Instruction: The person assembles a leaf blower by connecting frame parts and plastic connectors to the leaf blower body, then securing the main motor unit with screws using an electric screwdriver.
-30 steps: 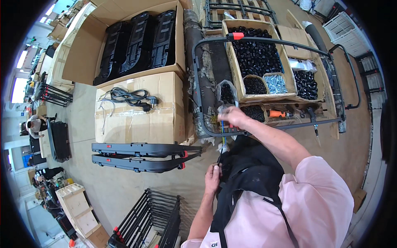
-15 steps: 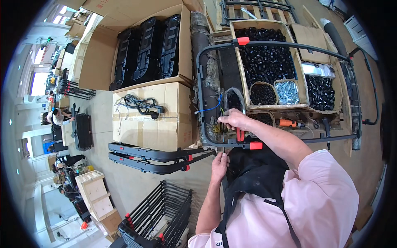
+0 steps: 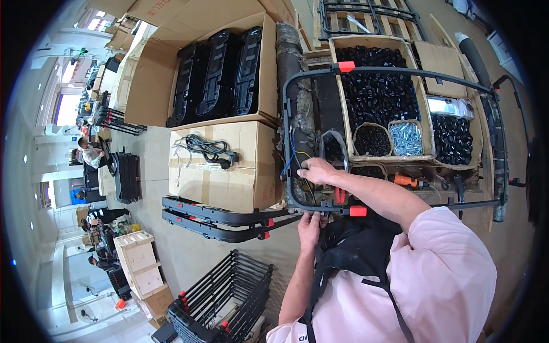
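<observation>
Head view, frame centre: left hand (image 3: 309, 224) pinches the black tube frame (image 3: 400, 73)'s lower rail; right hand (image 3: 315, 170) grips its wiring (image 3: 290, 158); routing wires seemingly underway, needing steady tension next.

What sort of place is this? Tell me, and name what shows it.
Most likely an assembly workshop or factory floor. Cardboard boxes of black moulded parts, wooden bins of small black fittings and silver screws, and a black tubular frame under the person's hands all point to it.

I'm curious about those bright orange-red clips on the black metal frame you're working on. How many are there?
2 show: one clip on the far top bar of the frame, one clip on the near bar by the left hand. Others may be hidden behind the arms.
</observation>
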The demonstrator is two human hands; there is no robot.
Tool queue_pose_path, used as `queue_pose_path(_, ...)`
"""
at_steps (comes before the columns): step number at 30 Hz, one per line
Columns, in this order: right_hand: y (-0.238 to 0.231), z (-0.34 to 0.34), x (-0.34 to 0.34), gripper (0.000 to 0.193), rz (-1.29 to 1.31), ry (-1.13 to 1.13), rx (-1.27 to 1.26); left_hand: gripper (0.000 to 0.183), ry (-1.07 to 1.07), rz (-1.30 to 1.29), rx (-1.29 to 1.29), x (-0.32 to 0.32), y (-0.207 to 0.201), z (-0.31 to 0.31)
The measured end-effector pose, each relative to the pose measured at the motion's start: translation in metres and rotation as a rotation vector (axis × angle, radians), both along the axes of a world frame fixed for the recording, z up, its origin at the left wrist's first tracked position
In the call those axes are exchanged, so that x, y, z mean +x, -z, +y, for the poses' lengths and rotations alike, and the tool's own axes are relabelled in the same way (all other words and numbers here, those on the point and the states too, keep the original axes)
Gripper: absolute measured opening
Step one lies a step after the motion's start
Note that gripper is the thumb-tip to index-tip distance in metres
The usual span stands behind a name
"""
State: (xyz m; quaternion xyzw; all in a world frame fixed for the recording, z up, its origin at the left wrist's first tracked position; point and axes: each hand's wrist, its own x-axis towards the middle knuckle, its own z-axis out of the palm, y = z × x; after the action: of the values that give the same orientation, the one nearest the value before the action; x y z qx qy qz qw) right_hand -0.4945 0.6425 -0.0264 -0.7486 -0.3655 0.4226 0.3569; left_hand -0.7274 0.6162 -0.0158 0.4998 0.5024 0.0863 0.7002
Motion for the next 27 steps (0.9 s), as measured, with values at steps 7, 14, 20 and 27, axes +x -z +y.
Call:
queue_pose_path(7,0.003,0.0,0.002,0.053,0.008,-0.058,-0.012,0.025,0.043,-0.011,-0.049,-0.006,0.004,0.012)
queue_pose_path(14,-0.01,-0.017,0.071,0.026,-0.38,-0.076,-0.101,0.025,0.053,-0.021,-0.049,-0.005,0.007,0.013)
queue_pose_path(20,0.048,-0.012,0.055,0.02,-0.918,-0.537,-0.355,0.024,0.006,-0.048,-0.115,-0.005,0.004,0.012)
queue_pose_path(27,0.105,-0.012,0.032,0.027,-1.185,-0.757,-0.591,0.021,0.007,-0.036,-0.149,-0.004,0.006,0.017)
